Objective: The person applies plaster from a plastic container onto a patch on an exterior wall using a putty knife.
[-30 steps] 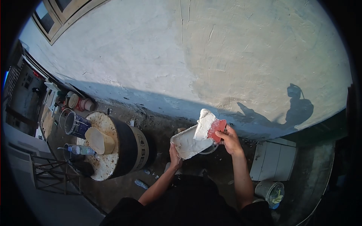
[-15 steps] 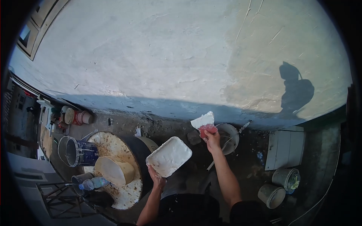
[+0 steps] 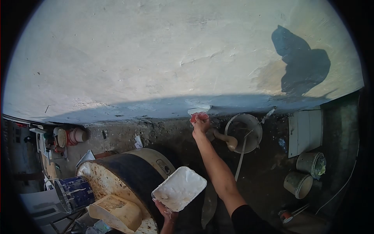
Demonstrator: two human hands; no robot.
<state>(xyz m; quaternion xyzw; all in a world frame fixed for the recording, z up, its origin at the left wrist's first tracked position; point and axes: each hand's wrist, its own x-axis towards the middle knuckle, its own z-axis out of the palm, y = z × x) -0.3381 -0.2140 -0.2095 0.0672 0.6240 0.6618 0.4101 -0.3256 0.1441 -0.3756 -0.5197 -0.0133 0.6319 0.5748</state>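
White paste in tray [image 3: 179, 188].

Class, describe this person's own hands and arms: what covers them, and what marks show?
The right hand and left hand wear no gloves; white smears mark the left. A black sleeve ends near the right elbow. No left sleeve is in view.

The drum [image 3: 130, 169] has a rusty, stained top, bearing a cut-open yellowish container [image 3: 117, 212] and, at its left edge, a paint-streaked blue bucket [image 3: 80, 192]. The grimy floor [image 3: 263, 195] carries the drum and, to the right of it, a large round tub [image 3: 259, 143]; farther right of the drum stand two smaller buckets [image 3: 298, 185], close together.
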